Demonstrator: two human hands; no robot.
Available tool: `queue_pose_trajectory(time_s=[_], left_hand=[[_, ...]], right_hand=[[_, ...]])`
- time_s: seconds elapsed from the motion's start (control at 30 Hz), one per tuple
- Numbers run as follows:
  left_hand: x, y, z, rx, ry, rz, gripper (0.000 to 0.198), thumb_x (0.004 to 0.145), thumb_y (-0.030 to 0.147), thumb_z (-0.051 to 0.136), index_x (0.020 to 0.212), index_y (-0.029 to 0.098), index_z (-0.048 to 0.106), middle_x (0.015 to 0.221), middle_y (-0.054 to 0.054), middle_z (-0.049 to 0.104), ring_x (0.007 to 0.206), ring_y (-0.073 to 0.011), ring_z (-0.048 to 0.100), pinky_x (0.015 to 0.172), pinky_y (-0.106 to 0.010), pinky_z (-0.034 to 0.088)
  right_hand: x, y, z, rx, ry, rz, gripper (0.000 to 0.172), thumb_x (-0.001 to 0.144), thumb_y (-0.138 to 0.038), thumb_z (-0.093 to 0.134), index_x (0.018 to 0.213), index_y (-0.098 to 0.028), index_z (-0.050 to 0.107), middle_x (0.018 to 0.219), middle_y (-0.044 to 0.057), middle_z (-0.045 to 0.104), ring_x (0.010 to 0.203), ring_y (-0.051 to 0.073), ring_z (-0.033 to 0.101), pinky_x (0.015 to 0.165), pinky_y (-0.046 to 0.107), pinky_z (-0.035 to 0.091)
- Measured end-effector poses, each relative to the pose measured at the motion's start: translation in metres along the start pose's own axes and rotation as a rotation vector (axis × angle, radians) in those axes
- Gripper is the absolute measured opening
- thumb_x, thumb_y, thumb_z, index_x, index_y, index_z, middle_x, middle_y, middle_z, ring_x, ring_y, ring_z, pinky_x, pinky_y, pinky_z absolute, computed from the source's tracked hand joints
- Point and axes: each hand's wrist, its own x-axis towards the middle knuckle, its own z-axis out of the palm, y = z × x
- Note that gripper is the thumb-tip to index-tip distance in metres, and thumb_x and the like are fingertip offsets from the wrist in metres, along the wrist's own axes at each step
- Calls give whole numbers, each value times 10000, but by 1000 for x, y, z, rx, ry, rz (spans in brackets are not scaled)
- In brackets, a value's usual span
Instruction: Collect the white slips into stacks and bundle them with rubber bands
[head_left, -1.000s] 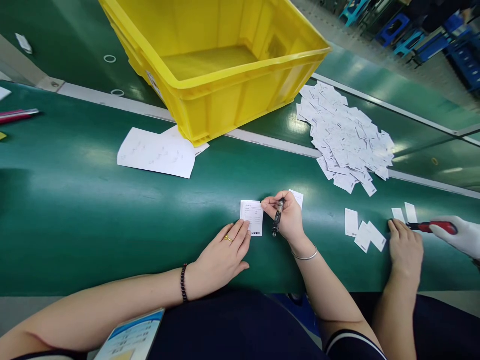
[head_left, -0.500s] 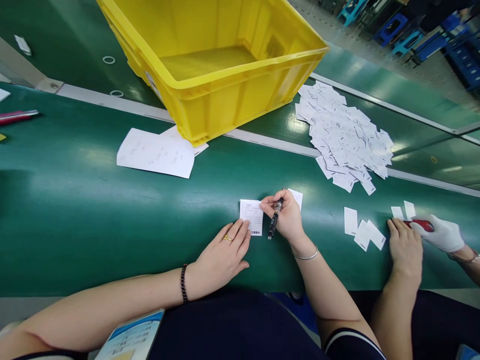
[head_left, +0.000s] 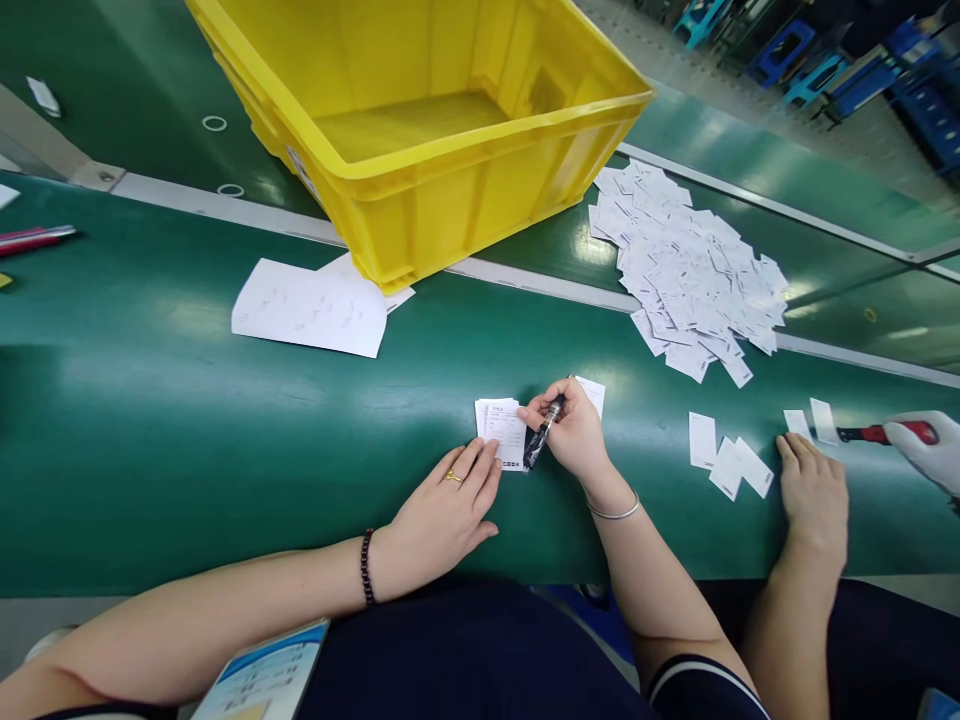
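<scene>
My left hand (head_left: 444, 508) lies flat on the green table, fingers stretched out, fingertips pressing the lower edge of a small stack of white printed slips (head_left: 499, 431). My right hand (head_left: 571, 430) is closed round a black pen (head_left: 541, 434), whose tip points down-left onto the right edge of the slips. Another white slip (head_left: 592, 392) peeks out behind my right hand.
A yellow plastic crate (head_left: 420, 130) stands at the back, with a white sheet (head_left: 311, 308) by its corner. A heap of white slips (head_left: 686, 275) lies to the right. A co-worker's bare hand (head_left: 814, 495) and gloved hand with a red tool (head_left: 892, 433) work among loose slips (head_left: 731, 462). Red pens (head_left: 34, 238) lie far left.
My right hand has tilted the pen so its tip swung left onto the slips. The co-worker's gloved hand with the red tool moved in and back out to the right.
</scene>
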Motion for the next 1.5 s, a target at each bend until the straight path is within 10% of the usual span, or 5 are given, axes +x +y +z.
queue_pose_trajectory(time_s=[0.3, 0.53, 0.7, 1.0, 1.5], left_hand=[[-1, -1, -1, -28, -26, -15, 641, 925, 523, 442, 1369, 63, 487, 1468, -215, 433, 1351, -320, 412, 1092, -436, 356], [-1, -1, 1, -20, -9, -17, 634, 926, 513, 446, 1374, 66, 487, 1470, -213, 431, 1356, -326, 406, 1086, -440, 371], [-1, -1, -2, -3, -17, -14, 614, 935, 506, 431, 1360, 68, 502, 1415, -209, 500, 1331, -316, 441, 1077, -436, 378], [1, 0, -1, 3, -5, -25, 668, 909, 534, 467, 1349, 32, 494, 1400, -210, 516, 1319, -321, 449, 1087, -423, 353], [0, 1, 1, -23, 4, -21, 687, 905, 528, 477, 1356, 9, 466, 1420, -241, 480, 1345, -326, 417, 1102, -428, 325]], right_hand=[[3, -17, -61, 89, 346, -203, 371, 651, -261, 770, 805, -241, 433, 726, -37, 665, 635, 114, 604, 632, 267, 481], [18, 7, -125, -312, 409, -49, 348, 634, -363, 759, 800, -222, 489, 736, 28, 683, 655, 177, 624, 615, 319, 483], [16, -1, -93, -389, 593, -249, 324, 846, -471, 587, 1047, -218, 561, 844, 40, 691, 724, 170, 624, 698, 327, 479], [-16, 1, 10, 40, -123, -206, 322, 888, -540, 522, 932, -237, 622, 709, 11, 641, 561, 136, 571, 501, 272, 458], [-18, 9, 17, -279, -112, -427, 73, 757, -219, 646, 717, -277, 629, 643, -11, 613, 595, 172, 575, 601, 348, 498]])
